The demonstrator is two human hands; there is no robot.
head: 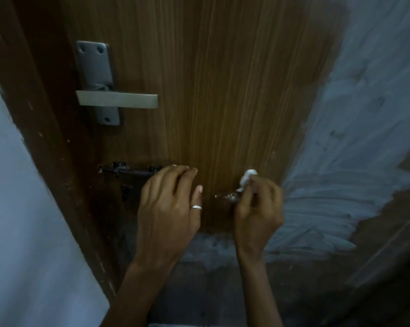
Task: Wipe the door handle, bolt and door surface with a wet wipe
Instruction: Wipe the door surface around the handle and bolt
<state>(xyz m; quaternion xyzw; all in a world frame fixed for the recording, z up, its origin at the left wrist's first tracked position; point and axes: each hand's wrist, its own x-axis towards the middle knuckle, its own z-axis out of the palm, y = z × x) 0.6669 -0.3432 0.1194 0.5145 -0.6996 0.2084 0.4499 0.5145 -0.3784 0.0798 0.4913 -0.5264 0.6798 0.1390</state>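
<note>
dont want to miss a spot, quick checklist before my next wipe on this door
1. Grip on the wet wipe: ok, the right hand pinches it, bunched up.
2. Wipe touching the door surface: cannot tell; it sits beside a pale scuff mark.
3. Access to the bolt: not ok, the left hand covers its right end.
4. Access to the door handle: ok, nothing on or near it.
5. Wipe damp and clean: cannot tell.

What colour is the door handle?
Silver-grey metal; the door handle shows best in the head view.
</note>
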